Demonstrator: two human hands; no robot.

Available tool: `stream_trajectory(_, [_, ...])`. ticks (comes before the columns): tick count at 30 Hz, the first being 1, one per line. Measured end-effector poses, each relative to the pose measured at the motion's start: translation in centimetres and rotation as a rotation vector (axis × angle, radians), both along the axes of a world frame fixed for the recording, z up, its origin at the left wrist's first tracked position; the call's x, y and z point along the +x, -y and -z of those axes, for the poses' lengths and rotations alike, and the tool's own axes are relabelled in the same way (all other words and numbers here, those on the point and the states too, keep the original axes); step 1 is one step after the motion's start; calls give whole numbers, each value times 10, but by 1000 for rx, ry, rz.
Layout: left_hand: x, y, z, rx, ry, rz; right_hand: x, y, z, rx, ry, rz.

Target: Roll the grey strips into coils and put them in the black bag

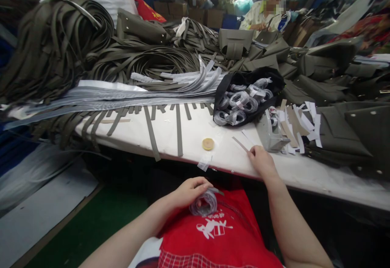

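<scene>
L grip (192, 190) was closed round roll (209, 208), held over red apron (240, 219), end sticking out. R grip (262, 161) pinched thin strip (240, 144) nr worktop (191, 131) edge, betw. yellow disc (208, 144) & grey box (271, 136). Done: coils (239, 99) in blk bag (224, 81), some w/ pale bands; roll looked mostly wound, no band seen. Undone: long straps (122, 95) lay flat, unrolled. Hidden: coils deep in bag, L fingertips partly; strip's gripped end covered, bkgd blurred.
</scene>
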State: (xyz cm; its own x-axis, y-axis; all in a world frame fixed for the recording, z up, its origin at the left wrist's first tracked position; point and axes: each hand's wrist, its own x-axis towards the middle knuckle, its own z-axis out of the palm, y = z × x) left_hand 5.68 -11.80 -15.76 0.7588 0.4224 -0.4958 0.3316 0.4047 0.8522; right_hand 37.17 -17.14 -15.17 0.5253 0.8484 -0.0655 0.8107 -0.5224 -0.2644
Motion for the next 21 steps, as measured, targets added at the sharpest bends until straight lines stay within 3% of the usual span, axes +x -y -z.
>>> stream_trajectory(3, [1,1,5,-51,-10,-62,-31,13,-19,87,-220,-177])
stream_trajectory(6, [2,1,9,-94,-36,-98,-65,33,-49,209,-441,-393])
stream_trajectory(10, [4,-1,13,-140,-53,-93,-98,53,-81,71,-495,-566])
stream_trajectory(14, [4,-2,13,-135,-61,-86,-119,56,-84,-52,-276,-565])
stream_trajectory(21, [5,-1,12,-106,-55,-72,-151,44,-67,-124,-7,-623])
